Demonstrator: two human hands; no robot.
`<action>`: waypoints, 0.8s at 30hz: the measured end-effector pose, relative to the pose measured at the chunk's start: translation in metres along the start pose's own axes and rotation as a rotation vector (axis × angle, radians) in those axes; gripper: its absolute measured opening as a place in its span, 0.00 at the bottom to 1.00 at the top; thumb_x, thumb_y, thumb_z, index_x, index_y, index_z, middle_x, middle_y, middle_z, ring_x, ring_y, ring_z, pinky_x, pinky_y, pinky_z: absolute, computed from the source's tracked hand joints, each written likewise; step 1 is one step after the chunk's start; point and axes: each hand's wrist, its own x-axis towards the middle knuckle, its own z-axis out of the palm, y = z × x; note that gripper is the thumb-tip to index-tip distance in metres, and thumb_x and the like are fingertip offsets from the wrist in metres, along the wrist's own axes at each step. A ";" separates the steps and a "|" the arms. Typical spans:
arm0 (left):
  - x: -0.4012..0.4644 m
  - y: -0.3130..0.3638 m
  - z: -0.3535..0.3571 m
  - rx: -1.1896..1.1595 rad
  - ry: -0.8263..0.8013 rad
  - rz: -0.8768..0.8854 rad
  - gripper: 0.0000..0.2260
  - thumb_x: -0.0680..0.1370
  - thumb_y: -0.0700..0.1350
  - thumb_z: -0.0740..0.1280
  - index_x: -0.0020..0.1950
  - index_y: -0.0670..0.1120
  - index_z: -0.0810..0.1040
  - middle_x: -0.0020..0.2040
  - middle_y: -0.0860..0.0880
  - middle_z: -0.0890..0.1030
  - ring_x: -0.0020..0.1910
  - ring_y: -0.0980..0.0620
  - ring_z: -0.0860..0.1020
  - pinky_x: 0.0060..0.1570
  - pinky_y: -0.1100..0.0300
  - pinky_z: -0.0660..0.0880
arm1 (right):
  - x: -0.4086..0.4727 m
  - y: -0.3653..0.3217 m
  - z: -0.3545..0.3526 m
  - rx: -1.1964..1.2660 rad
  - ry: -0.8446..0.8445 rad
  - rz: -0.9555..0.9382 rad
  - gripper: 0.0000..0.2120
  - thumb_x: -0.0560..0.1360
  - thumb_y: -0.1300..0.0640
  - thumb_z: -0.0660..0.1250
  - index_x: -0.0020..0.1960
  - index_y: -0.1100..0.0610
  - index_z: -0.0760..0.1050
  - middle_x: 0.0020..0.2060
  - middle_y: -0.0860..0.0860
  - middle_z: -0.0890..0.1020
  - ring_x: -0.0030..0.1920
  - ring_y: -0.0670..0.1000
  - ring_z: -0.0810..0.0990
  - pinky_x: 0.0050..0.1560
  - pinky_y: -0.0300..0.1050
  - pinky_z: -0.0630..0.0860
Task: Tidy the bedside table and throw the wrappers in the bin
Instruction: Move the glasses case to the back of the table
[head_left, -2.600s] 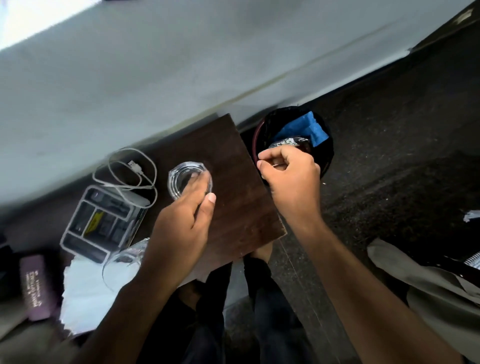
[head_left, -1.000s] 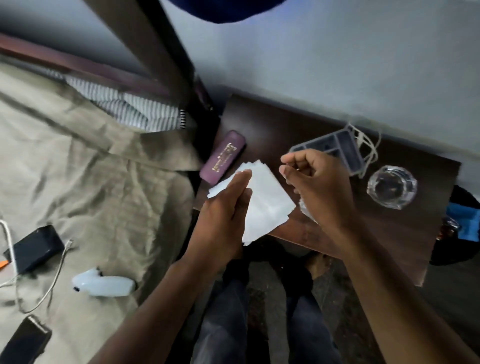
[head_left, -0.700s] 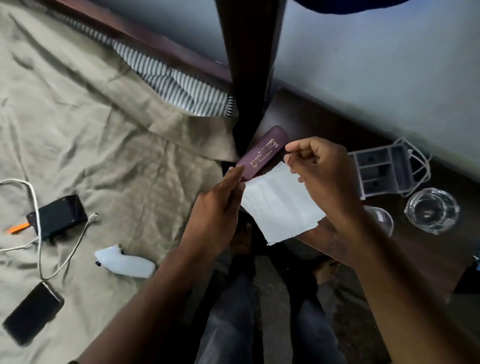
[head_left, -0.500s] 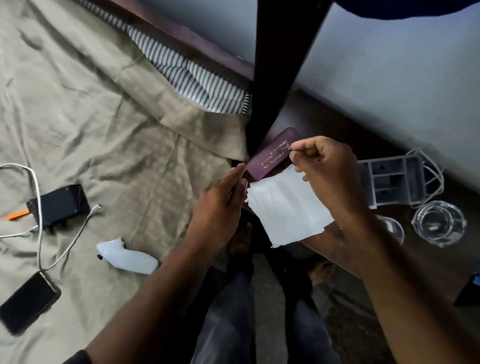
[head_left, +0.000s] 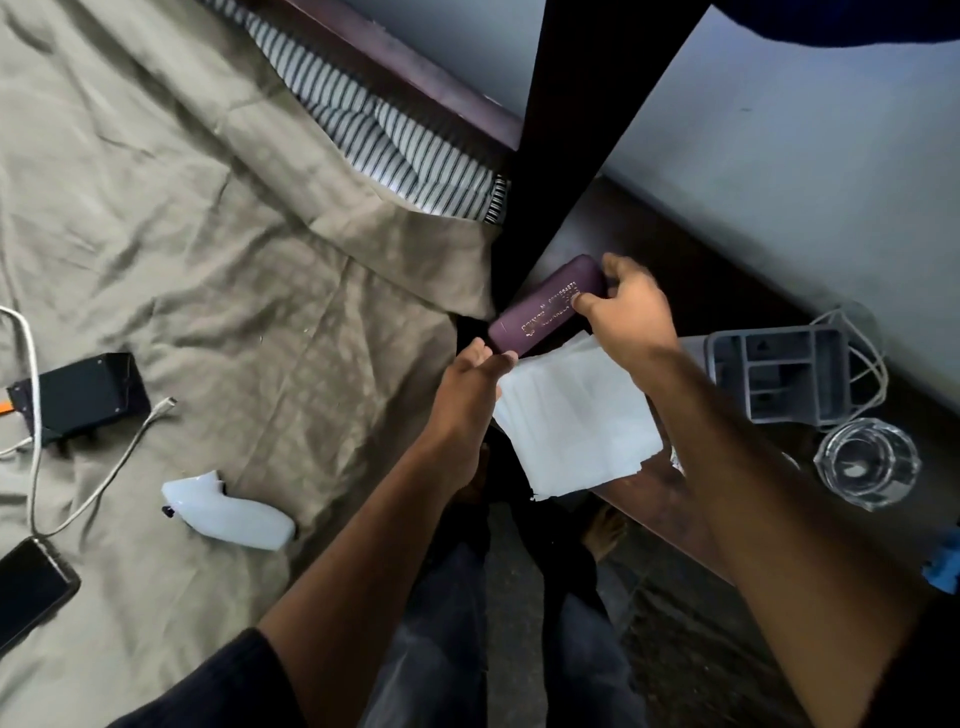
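Observation:
A purple case with gold lettering (head_left: 540, 312) lies at the left end of the dark wooden bedside table (head_left: 670, 275). My right hand (head_left: 623, 306) grips its far end, thumb on top and fingers around the tip. My left hand (head_left: 467, 384) touches the case's near end with its fingertips and also rests against the left edge of a stack of white paper napkins (head_left: 576, 421). The stack overhangs the table's front edge. Whether my left hand grips anything, I cannot tell.
A grey compartment organiser (head_left: 779, 379) with a white cable (head_left: 872, 358) stands to the right, and a clear glass ashtray (head_left: 865, 467) in front of it. On the olive bedsheet (head_left: 208, 260) lie a white bottle (head_left: 228, 512), a black box (head_left: 78, 397) and a phone (head_left: 31, 587). A dark bedpost (head_left: 566, 135) rises behind the case.
My right hand has let go of the napkins' top corner and taken hold of the purple case. The napkins now lie flat on the table, and my left hand has reached the case's near end.

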 end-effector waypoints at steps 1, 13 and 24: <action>0.002 0.001 0.001 -0.007 -0.008 -0.008 0.31 0.80 0.44 0.66 0.81 0.43 0.59 0.80 0.49 0.64 0.76 0.53 0.66 0.77 0.54 0.62 | 0.000 0.000 0.001 -0.009 -0.016 -0.010 0.29 0.76 0.59 0.70 0.76 0.59 0.68 0.71 0.58 0.74 0.70 0.57 0.74 0.73 0.48 0.69; 0.014 0.031 0.027 -0.013 -0.058 -0.023 0.18 0.75 0.41 0.64 0.63 0.56 0.74 0.54 0.59 0.76 0.54 0.60 0.72 0.55 0.61 0.64 | -0.002 -0.001 -0.051 -0.019 -0.055 0.033 0.22 0.74 0.65 0.66 0.68 0.63 0.76 0.58 0.57 0.78 0.54 0.53 0.77 0.52 0.37 0.70; 0.043 0.095 0.100 0.367 -0.121 0.139 0.38 0.65 0.36 0.63 0.78 0.46 0.67 0.72 0.47 0.74 0.66 0.48 0.72 0.47 0.69 0.67 | 0.030 0.040 -0.121 0.554 0.001 0.332 0.29 0.57 0.64 0.61 0.56 0.75 0.75 0.46 0.60 0.75 0.46 0.59 0.78 0.42 0.46 0.84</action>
